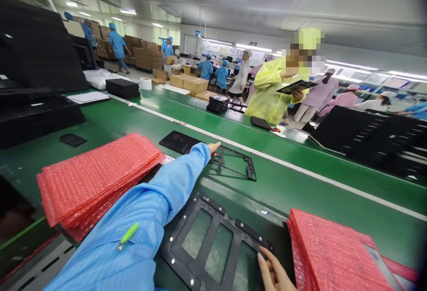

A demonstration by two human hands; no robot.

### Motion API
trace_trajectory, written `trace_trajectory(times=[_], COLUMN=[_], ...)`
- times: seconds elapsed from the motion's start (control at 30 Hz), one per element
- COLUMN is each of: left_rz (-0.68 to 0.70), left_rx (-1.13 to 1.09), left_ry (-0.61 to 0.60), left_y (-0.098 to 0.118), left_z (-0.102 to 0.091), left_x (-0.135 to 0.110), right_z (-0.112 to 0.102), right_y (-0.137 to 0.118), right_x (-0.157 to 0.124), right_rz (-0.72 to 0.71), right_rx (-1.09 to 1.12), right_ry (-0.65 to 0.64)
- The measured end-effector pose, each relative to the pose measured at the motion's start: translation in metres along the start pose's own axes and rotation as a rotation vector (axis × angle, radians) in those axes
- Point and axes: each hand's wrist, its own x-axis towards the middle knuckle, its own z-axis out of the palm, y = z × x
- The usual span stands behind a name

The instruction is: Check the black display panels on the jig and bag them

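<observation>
My left hand point(214, 147), at the end of a blue sleeve point(180, 193), reaches across the green bench. Its fingers are closed on the near-left end of a thin black rectangular frame point(248, 166), which looks slightly raised off the surface. Close by on the left lies a flat black panel point(180, 141). At the bottom, my right hand point(276, 271) has its fingers closed on the right edge of a black fixture plate point(208, 246). That plate has three window openings and small round silver studs along its border.
Red bubble-wrap sleeves are stacked at left point(100, 175) and right point(336, 251). A white strip point(283, 161) runs along the bench. Black trays point(363, 135) stand at far right. Across the bench, a person in yellow point(273, 86) holds a dark panel point(296, 87). A black block point(122, 88) sits far left.
</observation>
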Motion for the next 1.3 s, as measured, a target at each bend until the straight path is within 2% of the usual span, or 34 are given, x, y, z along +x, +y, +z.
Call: trace_trajectory(times=[0.1,0.23,0.4,0.53,0.7,0.87,0.93,1.03,1.1,1.17,1.3], left_rz=[-0.044,0.016,0.039,-0.062,-0.226,-0.262,-0.171,0.119,0.266,0.322,0.357], left_rx=[-0.180,-0.384,-0.495,-0.490,-0.423,-0.254,-0.016,0.524,0.789,0.855,0.632], left_ry=[-0.042,-0.087,-0.195,-0.290,-0.396,-0.460,-0.425,-0.262,-0.176,-0.210,-0.498], left_y=[-0.011,-0.028,-0.053,-0.083,-0.113,-0.113,-0.114,-0.119,-0.119,-0.112,-0.072], left_z=[-0.017,-0.033,-0.043,-0.052,-0.050,-0.035,-0.031,-0.031,-0.032,-0.031,-0.012], left_x=[-0.025,-0.081,-0.165,-0.206,-0.226,-0.238,-0.235,-0.225,-0.218,-0.214,-0.208], right_z=[-0.008,-0.009,-0.009,-0.015,-0.030,-0.048,-0.056,-0.072,-0.089,-0.110,-0.154], right_y=[-0.006,-0.015,-0.034,-0.056,-0.083,-0.097,-0.101,-0.111,-0.117,-0.118,-0.094], right_x=[0.001,-0.001,-0.011,-0.027,-0.054,-0.079,-0.086,-0.095,-0.098,-0.097,-0.072], right_rz=[-0.003,-0.025,-0.017,0.001,-0.018,-0.025,-0.047,-0.089,-0.118,-0.161,-0.248], right_rx=[-0.047,-0.104,-0.098,0.019,0.019,-0.014,-0.050,-0.147,-0.233,-0.364,-0.753], right_ry=[-0.060,-0.059,0.037,0.136,0.217,0.218,0.244,0.274,0.265,0.233,0.208])
